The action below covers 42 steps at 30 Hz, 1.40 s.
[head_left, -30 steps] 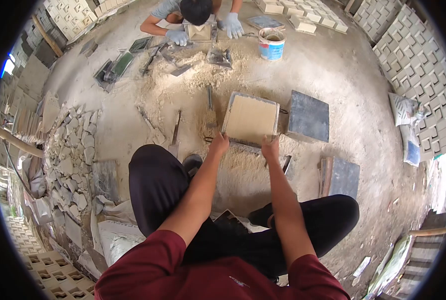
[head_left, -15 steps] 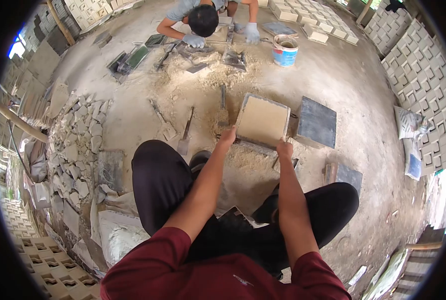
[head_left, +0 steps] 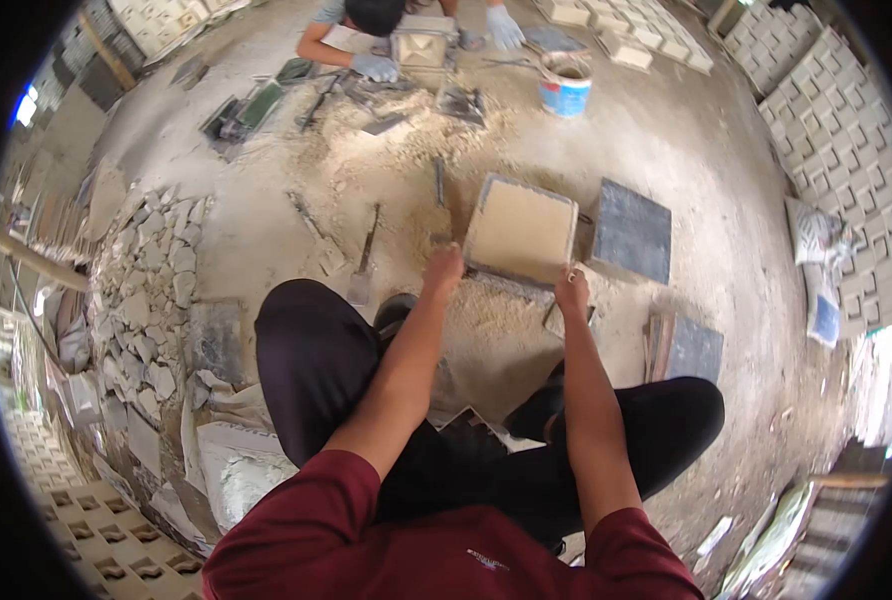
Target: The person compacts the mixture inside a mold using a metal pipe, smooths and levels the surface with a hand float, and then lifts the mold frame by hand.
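A square mould [head_left: 521,230] with a dark metal rim, filled level with tan, sand-like material, rests in front of me. My left hand [head_left: 445,267] is closed at its near left corner, apparently round a handle that the fingers hide. At the near right corner my right hand [head_left: 572,291] is also closed, with a small ring shape showing at the fingers. Just right of the mould stands a dark, flat-topped square block [head_left: 633,230]. A trowel [head_left: 367,258] and a dark-handled tool [head_left: 440,205] lie to the left on the dusty floor.
Across from me a co-worker in gloves [head_left: 375,68] bends over a patterned pale block [head_left: 422,48]. A blue and white bucket [head_left: 565,92] stands nearby. Broken rubble [head_left: 151,290] is piled left. Stacked plates [head_left: 694,350] lie by my right knee. Patterned blocks [head_left: 841,170] line the right wall.
The view has tilted slightly. My hands have shifted a little outward at the mould's corners, while the mould stays in place. The co-worker's head has moved back, exposing the patterned block.
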Tool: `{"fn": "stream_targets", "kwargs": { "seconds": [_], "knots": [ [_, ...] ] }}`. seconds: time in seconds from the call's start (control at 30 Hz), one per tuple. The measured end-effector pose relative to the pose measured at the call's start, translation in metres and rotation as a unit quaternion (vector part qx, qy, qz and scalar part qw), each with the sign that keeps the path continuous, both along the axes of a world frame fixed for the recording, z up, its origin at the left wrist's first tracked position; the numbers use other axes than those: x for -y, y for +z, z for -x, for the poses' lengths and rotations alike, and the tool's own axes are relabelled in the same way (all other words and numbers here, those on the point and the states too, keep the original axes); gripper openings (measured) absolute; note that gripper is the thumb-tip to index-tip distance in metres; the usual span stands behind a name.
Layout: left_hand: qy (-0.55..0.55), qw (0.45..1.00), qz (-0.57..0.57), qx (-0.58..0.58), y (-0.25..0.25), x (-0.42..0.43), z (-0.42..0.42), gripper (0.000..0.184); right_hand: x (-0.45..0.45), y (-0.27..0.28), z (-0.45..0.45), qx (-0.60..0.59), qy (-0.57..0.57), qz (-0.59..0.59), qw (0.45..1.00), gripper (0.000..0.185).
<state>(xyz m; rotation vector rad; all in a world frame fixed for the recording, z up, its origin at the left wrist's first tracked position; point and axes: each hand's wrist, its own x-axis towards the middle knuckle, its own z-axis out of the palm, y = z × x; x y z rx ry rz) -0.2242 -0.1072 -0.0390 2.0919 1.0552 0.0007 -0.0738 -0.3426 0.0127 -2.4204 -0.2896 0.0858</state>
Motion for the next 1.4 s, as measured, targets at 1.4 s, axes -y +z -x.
{"fn": "stream_targets", "kwargs": {
  "seconds": [1.4],
  "knots": [
    [-0.318, 0.923, -0.145, -0.160, 0.005, -0.033, -0.011, 0.029, 0.021, -0.062, 0.003, -0.335, 0.010, -0.155, 0.929, 0.027]
  ]
}}
